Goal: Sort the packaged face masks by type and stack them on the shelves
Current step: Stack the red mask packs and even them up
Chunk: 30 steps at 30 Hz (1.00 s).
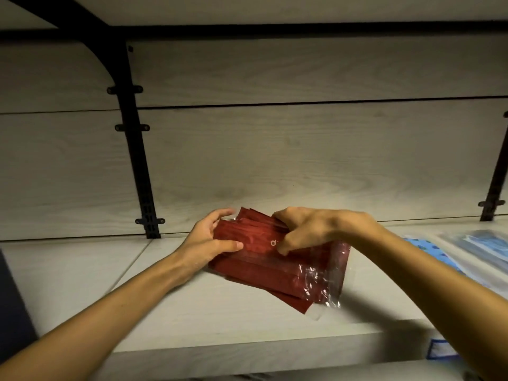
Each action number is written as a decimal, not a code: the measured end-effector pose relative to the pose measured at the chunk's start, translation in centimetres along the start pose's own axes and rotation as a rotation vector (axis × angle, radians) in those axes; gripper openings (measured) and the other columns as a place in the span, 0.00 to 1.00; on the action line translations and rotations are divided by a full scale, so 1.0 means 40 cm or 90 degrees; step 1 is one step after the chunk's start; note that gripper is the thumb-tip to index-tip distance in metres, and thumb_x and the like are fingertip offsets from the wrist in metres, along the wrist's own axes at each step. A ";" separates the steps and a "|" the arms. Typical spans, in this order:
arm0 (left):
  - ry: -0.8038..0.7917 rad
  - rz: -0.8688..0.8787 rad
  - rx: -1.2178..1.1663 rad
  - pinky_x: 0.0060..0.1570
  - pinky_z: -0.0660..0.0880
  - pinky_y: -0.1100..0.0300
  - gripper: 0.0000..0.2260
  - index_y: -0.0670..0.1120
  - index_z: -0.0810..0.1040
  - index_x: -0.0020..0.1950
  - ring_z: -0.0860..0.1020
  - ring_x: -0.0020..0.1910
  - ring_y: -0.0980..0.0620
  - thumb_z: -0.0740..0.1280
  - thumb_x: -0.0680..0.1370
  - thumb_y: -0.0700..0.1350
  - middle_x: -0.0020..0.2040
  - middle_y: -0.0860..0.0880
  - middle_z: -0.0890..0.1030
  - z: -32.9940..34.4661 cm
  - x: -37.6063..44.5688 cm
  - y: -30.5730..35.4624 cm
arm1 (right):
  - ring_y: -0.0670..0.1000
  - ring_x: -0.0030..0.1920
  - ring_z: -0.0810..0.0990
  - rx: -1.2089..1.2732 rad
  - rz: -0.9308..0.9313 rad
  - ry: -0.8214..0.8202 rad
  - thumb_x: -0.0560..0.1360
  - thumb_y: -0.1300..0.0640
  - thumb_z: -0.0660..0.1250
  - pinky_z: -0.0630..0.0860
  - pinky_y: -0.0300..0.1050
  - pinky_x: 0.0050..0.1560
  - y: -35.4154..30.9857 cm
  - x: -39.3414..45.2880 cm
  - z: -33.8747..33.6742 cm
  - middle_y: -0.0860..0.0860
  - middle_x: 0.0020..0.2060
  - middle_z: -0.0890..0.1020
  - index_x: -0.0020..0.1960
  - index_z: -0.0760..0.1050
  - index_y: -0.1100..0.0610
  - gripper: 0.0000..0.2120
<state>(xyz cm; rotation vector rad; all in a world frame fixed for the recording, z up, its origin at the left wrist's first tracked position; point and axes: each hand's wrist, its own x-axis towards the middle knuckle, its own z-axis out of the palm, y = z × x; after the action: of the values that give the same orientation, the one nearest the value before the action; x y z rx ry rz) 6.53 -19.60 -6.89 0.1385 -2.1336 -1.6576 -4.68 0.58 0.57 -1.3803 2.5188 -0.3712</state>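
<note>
Head view, left hand [211, 240], right hand [305, 229] gripping red mask packs [275, 268]

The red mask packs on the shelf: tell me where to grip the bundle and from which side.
Grip the red mask packs by their two short ends, one hand each side, as the left hand and right hand do now. The packs are flat, slippery film and fanned out, so squeezing inward from both ends likely squares them on the shelf.

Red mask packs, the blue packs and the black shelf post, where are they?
red mask packs [283, 268]: head view, middle of top wrapper.
blue packs [483, 247]: head view, clear wrapper front.
black shelf post [137, 160]: head view, mid-length of strip.
</note>
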 end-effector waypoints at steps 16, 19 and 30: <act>0.064 -0.025 -0.040 0.48 0.81 0.62 0.31 0.47 0.73 0.70 0.85 0.53 0.52 0.79 0.70 0.35 0.57 0.45 0.85 -0.015 0.015 -0.038 | 0.51 0.57 0.82 -0.072 -0.090 0.151 0.73 0.55 0.74 0.78 0.46 0.59 0.024 0.047 0.008 0.52 0.59 0.84 0.68 0.76 0.53 0.24; 0.073 0.025 -0.042 0.48 0.81 0.62 0.31 0.48 0.73 0.70 0.84 0.55 0.47 0.78 0.71 0.34 0.55 0.42 0.85 -0.008 0.010 -0.026 | 0.47 0.53 0.83 0.001 -0.117 0.186 0.72 0.54 0.75 0.79 0.43 0.58 0.053 0.037 0.009 0.51 0.58 0.84 0.69 0.75 0.50 0.27; 0.076 0.062 -0.122 0.55 0.82 0.55 0.25 0.47 0.79 0.64 0.84 0.55 0.47 0.77 0.68 0.35 0.58 0.44 0.85 -0.005 -0.028 -0.024 | 0.45 0.53 0.83 0.547 0.041 0.267 0.53 0.51 0.83 0.81 0.38 0.48 0.181 -0.048 0.125 0.45 0.58 0.77 0.81 0.50 0.51 0.65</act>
<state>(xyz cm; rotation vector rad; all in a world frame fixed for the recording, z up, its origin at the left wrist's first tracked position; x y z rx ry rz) 7.44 -19.66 -8.06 0.0719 -1.8537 -1.7406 -7.70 5.47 -6.36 -0.9182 2.1813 -1.6277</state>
